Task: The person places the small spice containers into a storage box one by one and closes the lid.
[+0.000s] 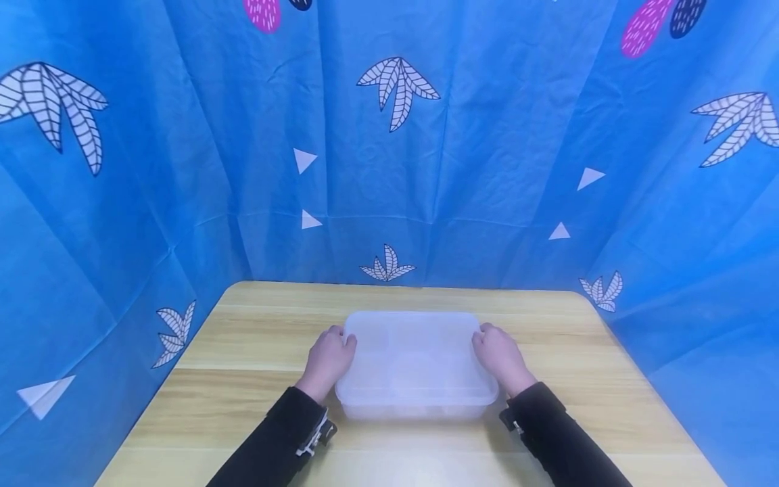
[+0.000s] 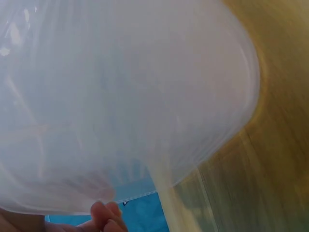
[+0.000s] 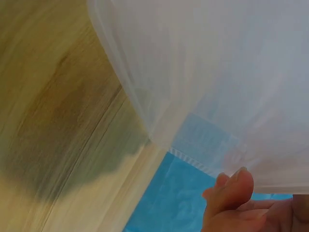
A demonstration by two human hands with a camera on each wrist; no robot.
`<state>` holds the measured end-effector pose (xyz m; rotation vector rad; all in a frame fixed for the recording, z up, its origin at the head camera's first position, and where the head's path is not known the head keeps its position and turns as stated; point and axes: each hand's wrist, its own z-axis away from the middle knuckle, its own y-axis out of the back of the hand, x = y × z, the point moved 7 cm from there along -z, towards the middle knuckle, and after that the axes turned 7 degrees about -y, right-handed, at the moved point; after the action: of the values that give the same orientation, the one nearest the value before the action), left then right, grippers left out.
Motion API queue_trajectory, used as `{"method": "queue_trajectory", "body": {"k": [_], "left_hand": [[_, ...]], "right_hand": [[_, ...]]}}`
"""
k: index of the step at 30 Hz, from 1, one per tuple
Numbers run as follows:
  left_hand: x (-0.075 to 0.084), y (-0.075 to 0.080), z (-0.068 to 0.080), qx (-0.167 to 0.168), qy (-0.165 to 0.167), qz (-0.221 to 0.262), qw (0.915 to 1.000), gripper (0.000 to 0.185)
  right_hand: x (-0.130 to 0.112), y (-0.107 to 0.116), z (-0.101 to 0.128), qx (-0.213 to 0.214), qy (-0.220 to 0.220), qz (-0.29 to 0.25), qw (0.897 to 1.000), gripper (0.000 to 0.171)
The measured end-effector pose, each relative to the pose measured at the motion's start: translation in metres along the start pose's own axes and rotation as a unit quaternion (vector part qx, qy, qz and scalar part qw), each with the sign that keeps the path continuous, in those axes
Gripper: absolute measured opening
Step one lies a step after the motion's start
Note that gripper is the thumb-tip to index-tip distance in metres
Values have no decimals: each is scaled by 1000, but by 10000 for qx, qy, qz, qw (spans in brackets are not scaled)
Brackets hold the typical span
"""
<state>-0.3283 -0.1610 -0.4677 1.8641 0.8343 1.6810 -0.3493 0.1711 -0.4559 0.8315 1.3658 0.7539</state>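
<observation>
A translucent white plastic food container (image 1: 414, 362) with a lid is in the middle of the head view, with faint divider lines showing through its top. My left hand (image 1: 329, 362) grips its left side, thumb over the rim. On the opposite side, my right hand (image 1: 502, 358) grips the edge the same way. Both wrist views show the container's wall from close by and a few fingertips at its rim; the other fingers are partly hidden. A shadow on the table lies apart from the container in the right wrist view, so it appears raised off the surface.
A light wood-grain table (image 1: 243, 379) with rounded far corners lies beneath. Blue curtains (image 1: 487, 135) printed with leaves and triangles hang behind it and along both sides. Both sleeves are black, with small metal-and-black fittings (image 1: 316, 436) at the wrists.
</observation>
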Motion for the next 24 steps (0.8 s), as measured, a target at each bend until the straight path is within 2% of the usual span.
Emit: {"method": "queue_trajectory", "body": {"k": [12, 19, 24], "left_hand": [[-6, -1, -1, -211, 199, -113, 9995, 37], [-10, -2, -2, -454, 360, -259, 9980, 57], [-13, -4, -4, -586, 449, -492, 9961, 60]], "right_hand": [[4, -3, -4, -107, -280, 129, 9995, 49], [6, -4, -5, -95, -299, 195, 9993, 50], [8, -5, -5, -147, -324, 235, 9991, 53]]}}
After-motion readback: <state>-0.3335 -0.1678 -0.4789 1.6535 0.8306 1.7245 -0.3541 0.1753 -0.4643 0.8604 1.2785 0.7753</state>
